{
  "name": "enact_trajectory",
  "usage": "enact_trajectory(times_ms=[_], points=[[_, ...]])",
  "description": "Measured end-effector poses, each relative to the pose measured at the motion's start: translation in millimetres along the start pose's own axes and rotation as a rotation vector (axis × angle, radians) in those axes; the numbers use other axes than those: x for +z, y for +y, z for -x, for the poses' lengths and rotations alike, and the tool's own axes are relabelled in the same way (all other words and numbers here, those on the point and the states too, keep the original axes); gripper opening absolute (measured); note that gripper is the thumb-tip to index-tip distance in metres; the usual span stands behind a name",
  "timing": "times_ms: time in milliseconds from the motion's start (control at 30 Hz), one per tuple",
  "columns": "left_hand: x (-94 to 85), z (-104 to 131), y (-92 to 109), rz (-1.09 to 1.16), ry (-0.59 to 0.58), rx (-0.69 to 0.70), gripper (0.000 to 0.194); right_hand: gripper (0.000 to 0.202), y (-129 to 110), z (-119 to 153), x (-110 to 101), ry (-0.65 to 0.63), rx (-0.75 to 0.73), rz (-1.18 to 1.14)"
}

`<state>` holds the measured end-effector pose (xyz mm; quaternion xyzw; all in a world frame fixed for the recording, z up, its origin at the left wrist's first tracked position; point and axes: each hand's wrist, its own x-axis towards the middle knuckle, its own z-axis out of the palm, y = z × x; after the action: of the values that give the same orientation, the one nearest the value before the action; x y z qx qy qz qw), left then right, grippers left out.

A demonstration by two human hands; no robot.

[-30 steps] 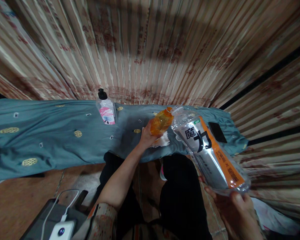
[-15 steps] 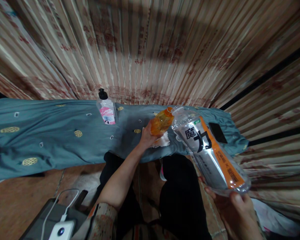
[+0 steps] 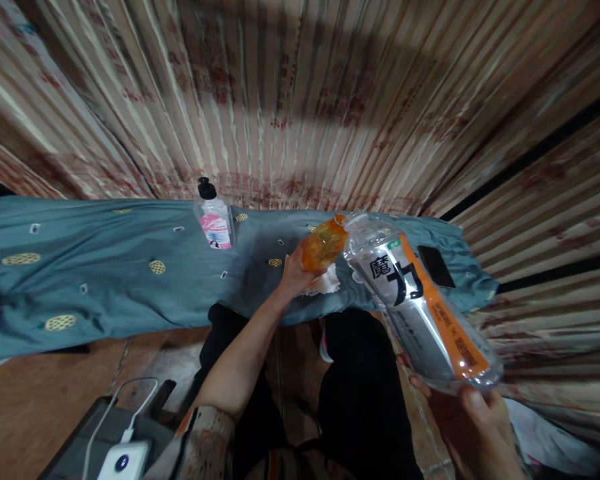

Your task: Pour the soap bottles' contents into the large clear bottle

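The right hand (image 3: 473,427) holds the clear bottle (image 3: 423,303) by its base, the long axis slanting forward-left from that grip to the neck of the orange bottle (image 3: 324,245) clasped in the left hand (image 3: 295,275).

The large clear plastic bottle (image 3: 420,307) and the small orange plastic bottle (image 3: 325,245) look glossy; the blue-green patterned cloth (image 3: 115,247) appears matt.
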<state>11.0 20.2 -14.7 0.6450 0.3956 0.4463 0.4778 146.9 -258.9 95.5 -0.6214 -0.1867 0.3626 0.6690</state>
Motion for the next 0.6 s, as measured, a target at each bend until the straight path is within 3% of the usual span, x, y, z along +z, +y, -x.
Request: enact_trajectory(times_ms=[600], points=[[-0.9,-0.5,-1.4,-0.003,0.001,0.009,0.075,0.042,0.7,-0.2,0.4,-0.014,-0.016,-0.016]])
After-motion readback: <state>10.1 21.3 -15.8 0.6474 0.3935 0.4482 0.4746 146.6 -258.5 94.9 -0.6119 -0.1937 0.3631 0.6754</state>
